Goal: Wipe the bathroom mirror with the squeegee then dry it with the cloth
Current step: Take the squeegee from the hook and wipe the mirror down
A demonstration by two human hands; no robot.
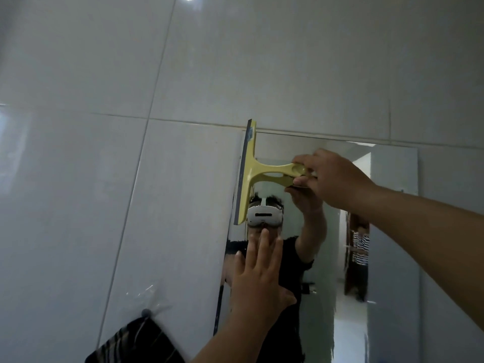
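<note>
A frameless mirror [392, 231] hangs on the tiled wall, right of centre. My right hand [332, 176] grips the handle of a yellow squeegee [251, 176]. Its blade stands upright along the mirror's upper left edge, its top poking just above the mirror's top edge. My left hand [258, 279] lies flat with fingers spread against the glass near the left edge, below the squeegee. A dark striped cloth [136, 341] hangs from a hook at the lower left of the wall.
Large glossy grey wall tiles [104, 179] surround the mirror. A small hook [146, 312] holds the cloth and a clear plastic film. The mirror reflects me, a doorway and a second person in a striped top [361, 244].
</note>
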